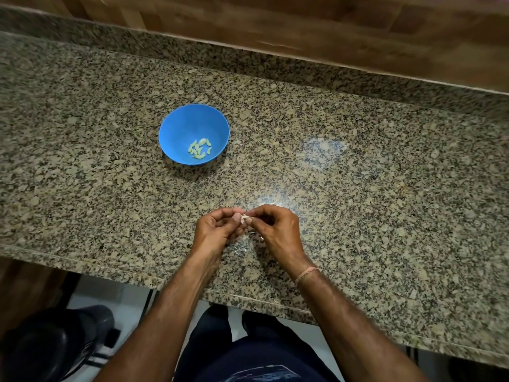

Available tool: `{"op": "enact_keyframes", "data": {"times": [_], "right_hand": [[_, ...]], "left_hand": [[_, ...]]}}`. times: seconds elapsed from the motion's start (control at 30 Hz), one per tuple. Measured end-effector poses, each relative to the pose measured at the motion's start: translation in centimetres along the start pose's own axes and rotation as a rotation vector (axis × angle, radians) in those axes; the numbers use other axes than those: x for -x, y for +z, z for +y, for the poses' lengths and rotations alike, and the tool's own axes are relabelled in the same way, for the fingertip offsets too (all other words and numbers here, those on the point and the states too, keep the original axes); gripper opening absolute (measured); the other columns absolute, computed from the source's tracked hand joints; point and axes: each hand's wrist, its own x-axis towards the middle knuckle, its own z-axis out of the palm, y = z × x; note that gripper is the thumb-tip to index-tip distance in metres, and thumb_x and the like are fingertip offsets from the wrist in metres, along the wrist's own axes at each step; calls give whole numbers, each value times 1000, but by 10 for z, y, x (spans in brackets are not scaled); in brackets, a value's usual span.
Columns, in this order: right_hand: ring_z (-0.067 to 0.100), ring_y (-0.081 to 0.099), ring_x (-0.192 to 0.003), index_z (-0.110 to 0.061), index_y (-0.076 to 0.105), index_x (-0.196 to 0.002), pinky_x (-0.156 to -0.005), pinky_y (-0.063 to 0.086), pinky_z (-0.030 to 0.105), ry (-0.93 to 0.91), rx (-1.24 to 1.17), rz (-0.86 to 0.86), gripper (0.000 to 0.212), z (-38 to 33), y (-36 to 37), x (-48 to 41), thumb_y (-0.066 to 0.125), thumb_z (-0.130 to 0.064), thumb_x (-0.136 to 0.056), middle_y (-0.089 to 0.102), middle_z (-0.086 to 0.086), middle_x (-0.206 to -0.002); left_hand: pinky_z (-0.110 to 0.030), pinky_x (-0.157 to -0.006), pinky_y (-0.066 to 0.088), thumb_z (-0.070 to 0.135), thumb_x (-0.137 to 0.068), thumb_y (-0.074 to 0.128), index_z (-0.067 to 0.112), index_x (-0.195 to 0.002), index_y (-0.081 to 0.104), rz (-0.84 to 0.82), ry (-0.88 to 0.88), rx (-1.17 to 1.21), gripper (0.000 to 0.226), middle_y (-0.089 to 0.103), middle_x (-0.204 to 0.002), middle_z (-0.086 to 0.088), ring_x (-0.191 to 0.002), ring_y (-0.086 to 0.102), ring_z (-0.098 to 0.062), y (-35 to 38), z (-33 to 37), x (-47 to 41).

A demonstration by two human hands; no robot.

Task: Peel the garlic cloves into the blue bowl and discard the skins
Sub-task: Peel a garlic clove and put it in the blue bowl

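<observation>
View: head camera, looking down on a speckled granite counter (358, 175) from the person's side.
Left hand (217, 228): near the front edge of the counter, about midway along it; fingers curled, thumb and forefinger pinching a garlic clove (244, 218).
Right hand (278, 230): just beside the left hand, fingertips meeting it; fingers curled, thumb and forefinger pinching the same clove from the other side.
Garlic clove: small and pale with papery skin, held between the two hands just above the counter; mostly hidden by the fingers.
Blue bowl (176, 119): upright on the counter, well apart from the hands, towards the back edge and to their left.
Peeled cloves (199, 148): a small pile of pale yellow-green pieces at the bottom of the bowl.
Skin scrap (261, 238): a tiny pale fleck under the right hand; whether it lies on the counter cannot be told.
Wrist band (306, 274): a thin pale band round the right wrist.
Back of the counter: a low granite upstand, then a wood-grain wall (330, 28).
Below the front edge: the person's dark trousers (248, 354) and a dark, blurred object (55, 340) on the floor to the left.
</observation>
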Motion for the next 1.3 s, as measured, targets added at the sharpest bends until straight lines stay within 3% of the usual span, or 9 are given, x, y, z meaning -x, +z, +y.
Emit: {"op": "enact_keyframes", "data": {"times": [0.2, 0.4, 0.47, 0.63, 0.8, 0.9, 1.03, 1.2, 1.3], "right_hand": [[2, 68, -78, -14, 79, -96, -70, 57, 17, -155, 181, -20, 7, -4, -3, -1, 81, -14, -90, 73, -7, -88], [9, 58, -82, -17, 75, -88, -69, 48, 19, -357, 486, 92, 5, 1, 10, 2, 80, -19, -88, 65, -10, -85], [8, 63, -81, -18, 76, -90, -70, 53, 20, -221, 306, 88, 3, 1, 9, 1, 79, -18, -90, 68, -13, -85], [14, 75, -89, -12, 76, -101, -83, 64, 31, 131, -191, 27, 7, -3, -6, 3, 75, -13, -94, 77, 3, -95], [20, 76, -93, -10, 78, -102, -81, 62, 29, 243, -302, 10, 10, 4, -17, 12, 77, -14, -93, 78, 6, -100], [16, 76, -85, -10, 77, -100, -73, 60, 24, 253, -187, 16, 8, 11, -21, 20, 77, -13, -92, 79, 3, -94], [8, 75, -77, -15, 77, -96, -71, 62, 23, 171, 46, -2, 4, 23, -19, 38, 77, -12, -93, 77, -3, -89], [4, 66, -79, -19, 74, -89, -73, 58, 21, -136, 451, -29, 12, 36, -6, 49, 73, -9, -94, 70, -9, -86], [7, 60, -74, -17, 70, -85, -68, 51, 19, -218, 614, 4, 11, 34, 0, 49, 73, -10, -94, 65, -7, -82]], "left_hand": [[-23, -66, 58, 7, -91, 73, 1, -111, 73, 4, -21, -20, 22, 75, -95, -15, -76, 68, -16, 1, 1, -2], [-22, -55, 51, 3, -94, 69, 0, -106, 71, 64, -52, -42, 12, 72, -83, -9, -63, 62, -12, 7, 2, -2], [-23, -56, 50, 5, -95, 69, 2, -105, 71, 74, -60, -52, 11, 72, -83, -10, -62, 61, -12, 6, 2, -4], [-20, -60, 57, 5, -94, 71, 6, -109, 73, 232, 86, -149, 15, 76, -95, -12, -73, 70, -16, 7, 8, -13], [-21, -70, 59, 4, -94, 70, 20, -104, 73, 287, 241, -410, 19, 75, -105, -1, -89, 74, -12, 10, 11, -22], [-17, -71, 54, 11, -94, 73, 26, -108, 69, 340, 367, -606, 21, 68, -114, 6, -94, 67, -5, 9, 5, -10], [-23, -72, 57, 18, -93, 76, 28, -105, 70, 321, 384, -776, 17, 65, -110, 10, -90, 64, -2, -8, -26, 19], [-16, -64, 45, 23, -95, 75, 26, -103, 68, 289, 388, -829, 11, 59, -105, 10, -80, 59, -1, -17, -38, 31], [-16, -59, 39, 24, -96, 74, 26, -102, 67, 277, 379, -888, 9, 57, -105, 10, -76, 56, 1, -16, -36, 29]]}}
